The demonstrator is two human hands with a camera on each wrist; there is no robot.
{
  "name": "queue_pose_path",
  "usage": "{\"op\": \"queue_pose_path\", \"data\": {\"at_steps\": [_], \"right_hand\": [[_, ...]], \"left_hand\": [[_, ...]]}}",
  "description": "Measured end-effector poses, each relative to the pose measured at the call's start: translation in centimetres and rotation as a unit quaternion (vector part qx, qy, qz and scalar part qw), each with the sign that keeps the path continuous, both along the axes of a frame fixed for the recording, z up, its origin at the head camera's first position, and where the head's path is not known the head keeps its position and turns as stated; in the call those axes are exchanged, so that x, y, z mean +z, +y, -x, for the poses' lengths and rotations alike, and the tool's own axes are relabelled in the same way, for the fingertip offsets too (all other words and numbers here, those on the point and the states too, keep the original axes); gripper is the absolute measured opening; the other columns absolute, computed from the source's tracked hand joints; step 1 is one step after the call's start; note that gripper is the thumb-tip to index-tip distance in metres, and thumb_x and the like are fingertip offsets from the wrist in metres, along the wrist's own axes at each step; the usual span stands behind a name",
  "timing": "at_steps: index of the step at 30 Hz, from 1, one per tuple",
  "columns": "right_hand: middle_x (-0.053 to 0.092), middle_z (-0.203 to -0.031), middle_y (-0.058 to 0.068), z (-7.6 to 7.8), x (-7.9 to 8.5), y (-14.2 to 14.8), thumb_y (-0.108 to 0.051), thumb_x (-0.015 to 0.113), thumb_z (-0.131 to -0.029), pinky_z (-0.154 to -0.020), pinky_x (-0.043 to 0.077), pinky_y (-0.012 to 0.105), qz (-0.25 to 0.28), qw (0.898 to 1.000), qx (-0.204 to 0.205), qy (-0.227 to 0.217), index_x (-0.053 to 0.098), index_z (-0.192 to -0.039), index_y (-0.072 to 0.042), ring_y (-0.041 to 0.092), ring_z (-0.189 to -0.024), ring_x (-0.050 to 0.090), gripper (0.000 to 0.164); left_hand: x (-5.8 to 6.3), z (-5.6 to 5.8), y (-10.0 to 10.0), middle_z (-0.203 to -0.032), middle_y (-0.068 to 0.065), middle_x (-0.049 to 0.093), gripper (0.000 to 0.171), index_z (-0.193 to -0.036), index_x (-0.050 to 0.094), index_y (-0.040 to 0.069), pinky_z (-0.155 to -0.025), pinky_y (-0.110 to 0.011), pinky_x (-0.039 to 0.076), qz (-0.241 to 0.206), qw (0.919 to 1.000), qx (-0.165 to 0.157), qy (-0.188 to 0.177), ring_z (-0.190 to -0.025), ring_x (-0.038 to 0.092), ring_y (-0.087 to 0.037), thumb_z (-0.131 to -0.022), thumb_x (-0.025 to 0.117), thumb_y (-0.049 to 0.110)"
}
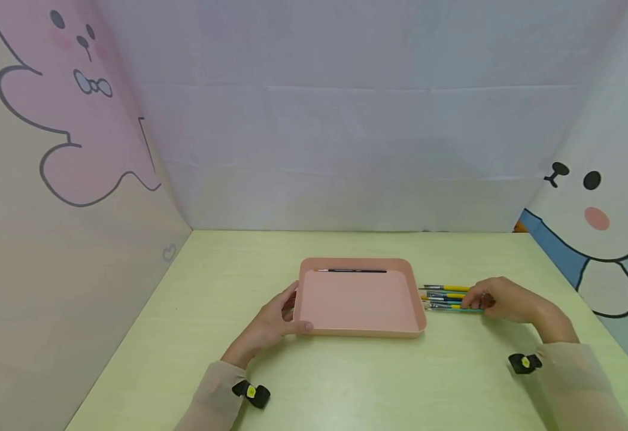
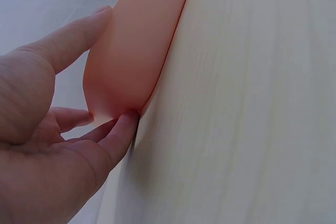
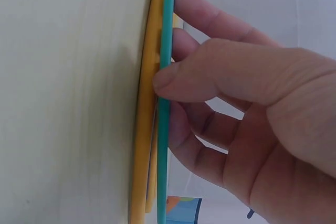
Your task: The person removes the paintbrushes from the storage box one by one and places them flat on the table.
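Observation:
A shallow pink tray point(image 1: 359, 305) lies on the table, with one thin dark-handled paintbrush point(image 1: 354, 271) along its far side. My left hand point(image 1: 267, 326) holds the tray's near left corner, thumb at the front rim and fingers round the side; the left wrist view shows the fingertips against the tray wall point(image 2: 136, 35). Right of the tray lie several paintbrushes point(image 1: 443, 295) side by side, bristles toward it. My right hand point(image 1: 510, 299) is over their handles. In the right wrist view, its thumb and fingers pinch a green-handled paintbrush point(image 3: 162, 171) beside yellow handles point(image 3: 140, 145).
The pale wood-grain table point(image 1: 357, 383) runs back to a white cloth wall point(image 1: 346, 131). Cartoon-printed panels point(image 1: 599, 239) stand at both sides. Each sleeve bears a small black wrist camera point(image 1: 254, 394).

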State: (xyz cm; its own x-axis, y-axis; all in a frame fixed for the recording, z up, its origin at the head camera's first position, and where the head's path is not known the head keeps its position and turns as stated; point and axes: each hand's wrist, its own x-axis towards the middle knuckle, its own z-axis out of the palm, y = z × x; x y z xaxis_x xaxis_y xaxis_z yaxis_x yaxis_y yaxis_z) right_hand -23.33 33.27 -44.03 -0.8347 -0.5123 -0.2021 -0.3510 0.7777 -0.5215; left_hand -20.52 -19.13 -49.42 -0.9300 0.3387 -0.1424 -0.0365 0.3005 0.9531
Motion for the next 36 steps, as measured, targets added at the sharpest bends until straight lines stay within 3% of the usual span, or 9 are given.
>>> {"op": "queue_pose_path", "data": {"at_steps": [36], "right_hand": [[0.059,-0.088,-0.004,-0.09,-0.23,-0.31,0.020,0.068,-0.076,-0.067,0.046,0.022,-0.009,1.000,-0.017,-0.002,0.074,-0.098,-0.014,0.013,-0.082,0.052,0.041]], "left_hand": [[-0.24,-0.03,-0.14,-0.167,-0.008,0.041,0.114,-0.172,0.019,0.021,-0.120,-0.042,0.045,-0.001,1.0000,-0.005,-0.001,-0.149,0.048,-0.032,-0.086,0.092,0.024]]}}
